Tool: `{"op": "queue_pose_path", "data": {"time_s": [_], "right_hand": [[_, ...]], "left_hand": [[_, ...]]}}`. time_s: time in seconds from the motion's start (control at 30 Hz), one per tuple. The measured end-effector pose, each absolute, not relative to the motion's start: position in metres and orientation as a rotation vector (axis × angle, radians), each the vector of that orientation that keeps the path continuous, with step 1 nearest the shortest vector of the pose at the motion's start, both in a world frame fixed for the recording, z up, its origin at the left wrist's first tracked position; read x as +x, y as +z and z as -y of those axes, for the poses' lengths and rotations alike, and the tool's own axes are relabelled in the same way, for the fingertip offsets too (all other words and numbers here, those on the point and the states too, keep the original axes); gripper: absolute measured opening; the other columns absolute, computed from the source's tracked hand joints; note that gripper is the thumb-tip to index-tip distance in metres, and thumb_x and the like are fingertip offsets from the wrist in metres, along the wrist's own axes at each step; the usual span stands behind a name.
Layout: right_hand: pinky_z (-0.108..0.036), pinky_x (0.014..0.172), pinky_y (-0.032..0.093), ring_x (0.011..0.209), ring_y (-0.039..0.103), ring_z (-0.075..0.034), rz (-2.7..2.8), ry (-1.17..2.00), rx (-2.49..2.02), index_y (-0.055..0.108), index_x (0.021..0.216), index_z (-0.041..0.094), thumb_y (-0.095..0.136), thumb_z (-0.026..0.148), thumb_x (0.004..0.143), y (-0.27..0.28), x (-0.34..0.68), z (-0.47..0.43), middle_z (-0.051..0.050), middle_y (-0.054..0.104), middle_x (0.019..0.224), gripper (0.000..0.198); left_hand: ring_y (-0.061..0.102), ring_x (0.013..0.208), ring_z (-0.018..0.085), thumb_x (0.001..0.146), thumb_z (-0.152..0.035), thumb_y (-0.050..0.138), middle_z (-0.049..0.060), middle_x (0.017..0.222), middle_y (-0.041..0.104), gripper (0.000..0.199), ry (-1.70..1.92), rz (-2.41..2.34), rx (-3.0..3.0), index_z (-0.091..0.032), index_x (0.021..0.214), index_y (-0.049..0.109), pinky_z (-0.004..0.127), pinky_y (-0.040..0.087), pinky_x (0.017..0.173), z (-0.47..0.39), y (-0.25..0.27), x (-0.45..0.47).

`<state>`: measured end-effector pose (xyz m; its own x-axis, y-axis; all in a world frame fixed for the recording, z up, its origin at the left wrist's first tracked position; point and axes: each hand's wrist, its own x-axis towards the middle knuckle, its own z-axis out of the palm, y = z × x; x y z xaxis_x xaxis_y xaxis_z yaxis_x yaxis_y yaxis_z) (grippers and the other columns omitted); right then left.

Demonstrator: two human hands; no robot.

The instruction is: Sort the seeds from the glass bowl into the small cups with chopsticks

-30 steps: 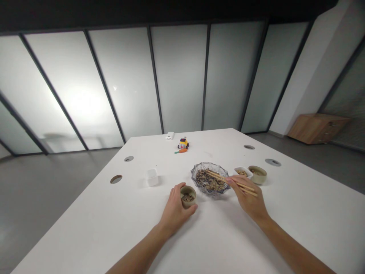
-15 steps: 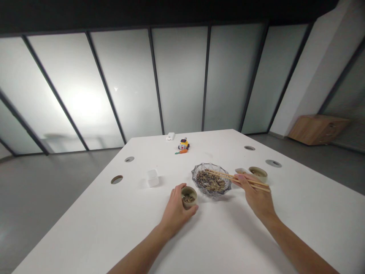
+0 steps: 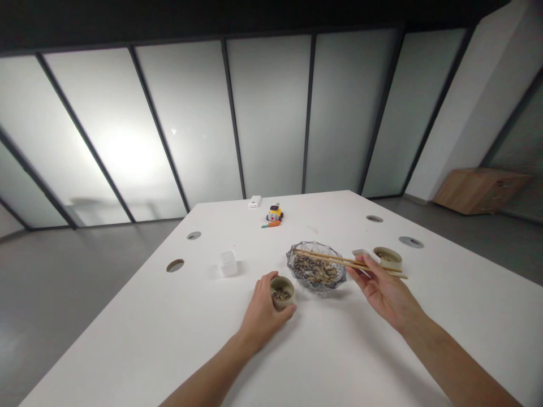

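My left hand (image 3: 265,305) is closed round a small beige cup (image 3: 290,302) standing on the white table; some sunflower seeds (image 3: 280,294) lie inside it. To its right sits a scalloped clear glass bowl (image 3: 296,271) with a heap of striped sunflower seeds (image 3: 320,272). Between the fingers of my right hand (image 3: 388,291) is a pair of wooden chopsticks (image 3: 337,260), whose tips are over the far left part of the bowl. Whether the tips pinch a seed is too small to tell. Behind that hand are a white dish (image 3: 365,254) and a second beige cup (image 3: 388,258).
On the white table (image 3: 203,339), a translucent plastic box (image 3: 228,264) stands left of the bowl. Farther back are an orange carrot-shaped toy (image 3: 271,224), a yellow toy vehicle (image 3: 275,213) and a white device (image 3: 255,201). Round cable holes (image 3: 175,265) pierce both sides of the tabletop.
My right hand has turned palm-upward and lowered a little, and the chopstick tips have shifted left across the bowl. The left hand still holds the cup in the same spot.
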<state>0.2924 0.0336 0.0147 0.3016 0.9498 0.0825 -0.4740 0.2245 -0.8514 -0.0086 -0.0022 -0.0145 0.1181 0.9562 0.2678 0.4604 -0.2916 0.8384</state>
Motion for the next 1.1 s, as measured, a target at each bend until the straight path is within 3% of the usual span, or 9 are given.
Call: {"op": "queue_pose_path", "data": {"time_s": [0.27,0.5,0.8,1.1], "right_hand": [[-0.032,0.082,0.073,0.084,0.082,-0.020,0.757,1.175,-0.818,0.077,0.088,0.026,0.095,0.043,0.078,0.016,0.289,-0.029,0.000,0.081,0.090,0.027],[-0.038,0.085,0.073,0.087,0.081,-0.020,0.817,0.994,-0.860,0.077,0.086,0.027,0.093,0.048,0.079,0.021,0.292,-0.029,0.001,0.081,0.093,0.027],[-0.042,0.082,0.073,0.085,0.083,-0.027,1.007,0.752,-1.138,0.081,0.092,0.019,0.088,0.063,0.079,0.020,0.287,-0.022,-0.012,0.083,0.101,0.046],[-0.034,0.082,0.073,0.086,0.081,-0.020,0.796,0.954,-0.915,0.078,0.078,0.024,0.099,0.055,0.066,0.030,0.283,-0.022,-0.001,0.082,0.091,0.040]], "left_hand": [[0.058,0.139,0.033,0.074,-0.024,0.083,0.014,0.144,0.063,0.076,1.108,-1.377,1.820,-0.021,0.143,0.052,0.053,0.044,0.122,0.002,-0.014,-0.009],[0.057,0.140,0.033,0.076,-0.024,0.080,0.015,0.146,0.062,0.074,1.096,-1.374,1.837,-0.021,0.144,0.051,0.052,0.044,0.122,0.002,-0.013,-0.009],[0.058,0.139,0.033,0.075,-0.024,0.079,0.015,0.145,0.062,0.073,1.104,-1.374,1.837,-0.021,0.143,0.052,0.052,0.043,0.122,0.003,-0.013,-0.009],[0.057,0.140,0.034,0.075,-0.025,0.080,0.017,0.146,0.061,0.074,1.079,-1.384,1.827,-0.019,0.143,0.051,0.052,0.043,0.122,0.004,-0.008,-0.009]]}}
